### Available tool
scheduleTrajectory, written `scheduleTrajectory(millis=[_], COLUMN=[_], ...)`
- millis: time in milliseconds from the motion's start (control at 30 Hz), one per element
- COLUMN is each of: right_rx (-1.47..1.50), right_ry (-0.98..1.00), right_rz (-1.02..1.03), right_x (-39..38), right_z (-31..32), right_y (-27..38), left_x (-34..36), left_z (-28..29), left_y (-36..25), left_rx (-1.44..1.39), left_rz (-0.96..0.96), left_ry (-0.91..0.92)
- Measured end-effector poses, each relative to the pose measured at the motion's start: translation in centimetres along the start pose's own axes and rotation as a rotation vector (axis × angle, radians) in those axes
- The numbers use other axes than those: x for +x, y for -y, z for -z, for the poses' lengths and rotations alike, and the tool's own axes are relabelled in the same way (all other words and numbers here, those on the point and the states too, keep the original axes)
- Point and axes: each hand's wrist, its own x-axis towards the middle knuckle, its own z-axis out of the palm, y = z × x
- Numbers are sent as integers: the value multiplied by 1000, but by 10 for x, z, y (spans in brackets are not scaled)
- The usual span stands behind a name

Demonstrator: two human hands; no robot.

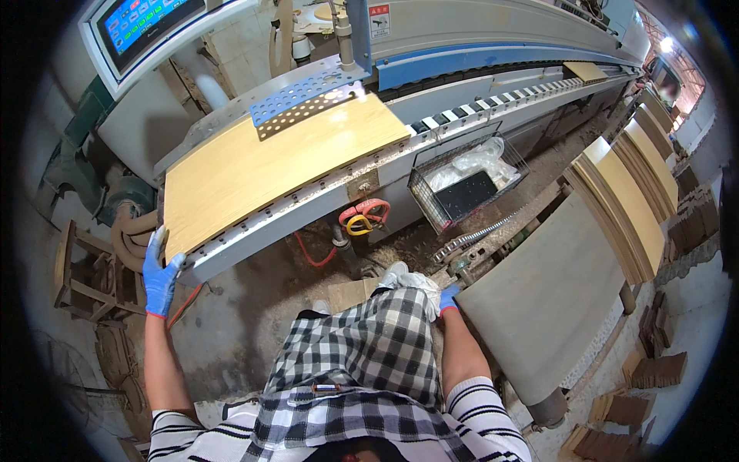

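A pale wood-grain board (285, 165) lies on the feed end of a long machine, partly under a perforated blue guard (308, 96). My left hand (160, 277), in a blue glove with a red cuff, touches the board's near left corner. Its thumb and fingers are spread, the fingers along the board's end. My right hand (449, 298), gloved alike, hangs low by my side, close to a crumpled white cloth (419, 289) and the corner of a grey-covered table (546, 285). Its fingers are mostly hidden, so whether it holds the cloth is unclear.
The machine's chain track (493, 104) runs to the far right, carrying another board (585, 71). A wire basket (462, 181) with plastic and a black item hangs on its side, near a coiled red hose (366, 214). Stacked panels (616, 200) stand right; a control screen (142, 27) is upper left.
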Motion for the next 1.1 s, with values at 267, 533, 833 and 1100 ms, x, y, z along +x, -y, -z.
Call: scheduleTrajectory(millis=[267,533,833,1100], right_rx=[-8,-139,-3,2], right_ry=[19,-5,-68,-25], right_rz=[-7,-5,-95,-27], right_x=[0,2,17,24], right_z=[6,-6,-36,-44], right_y=[2,-2,-21,-28], left_x=[17,17,27,19], left_z=[-58,-81,-90,-88], left_y=[-48,-55,-49,-44], left_rx=[134,602,595,612], left_rz=[-88,-455,-487,-470], left_ry=[-24,-64,-114,-123])
